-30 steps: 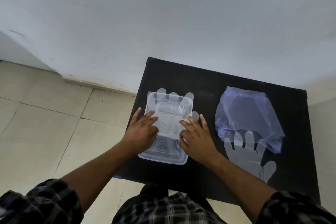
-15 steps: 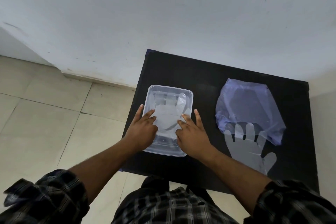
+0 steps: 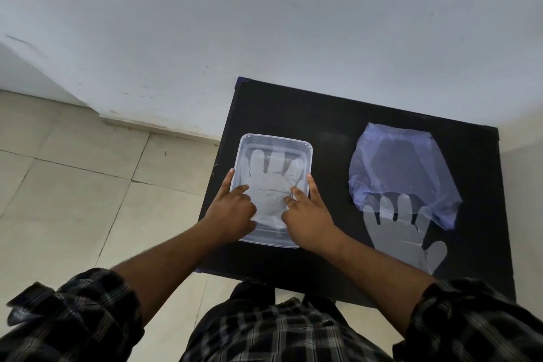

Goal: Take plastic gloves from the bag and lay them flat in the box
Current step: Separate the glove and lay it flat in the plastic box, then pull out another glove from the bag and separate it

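A clear plastic box [image 3: 248, 138] sits on the left half of the black table [image 3: 329, 123]. A translucent glove [image 3: 271, 176] lies flat inside it, fingers pointing away from me. My left hand [image 3: 232, 211] and my right hand [image 3: 308, 214] rest in the near half of the box, fingertips pressing on the glove's palm and cuff. To the right lies a bluish plastic bag [image 3: 402, 167]. A second glove [image 3: 408, 232] sticks out of its near opening, fingers still under the bag's edge.
The table stands against a white wall [image 3: 293, 23]. Beige floor tiles [image 3: 73, 185] lie left of it. The table's near edge is close to my checked shirt [image 3: 279, 332].
The glove's fingers, which stuck out past the box's far rim, now lie spread flat inside the box. Both hands slid back toward me to the near half.
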